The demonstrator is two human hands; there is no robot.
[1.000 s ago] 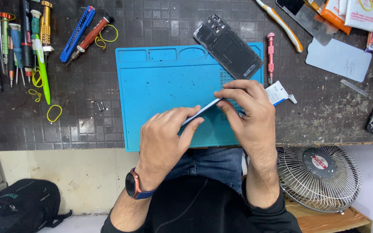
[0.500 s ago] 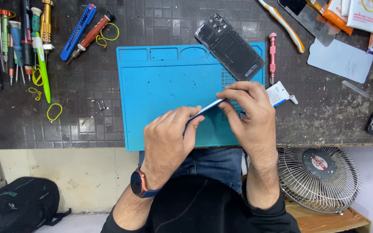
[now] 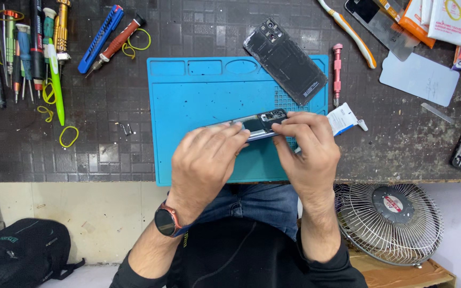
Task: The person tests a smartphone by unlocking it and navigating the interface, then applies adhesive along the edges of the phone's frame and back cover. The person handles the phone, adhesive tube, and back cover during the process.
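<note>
Both hands hold an opened phone body (image 3: 257,124) edge-on above the blue work mat (image 3: 198,101). My left hand (image 3: 206,160) grips its near left end; a dark watch with an orange rim sits on that wrist. My right hand (image 3: 308,152) pinches the right end by the camera cutouts. A dark phone back cover (image 3: 286,61) lies slanted across the mat's upper right corner. A small white glue tube (image 3: 345,118) lies just right of my right hand.
Screwdrivers, pens and rubber bands (image 3: 33,53) lie at the left of the dark tiled bench. A pink driver (image 3: 337,72), a toothbrush (image 3: 350,32) and plastic sheets (image 3: 420,77) lie to the right. A small fan (image 3: 390,221) stands below the bench edge; a black bag (image 3: 20,253) lies lower left.
The phone body has tipped up so its inner face with camera cutouts shows more. My hands have shifted slightly along its edges.
</note>
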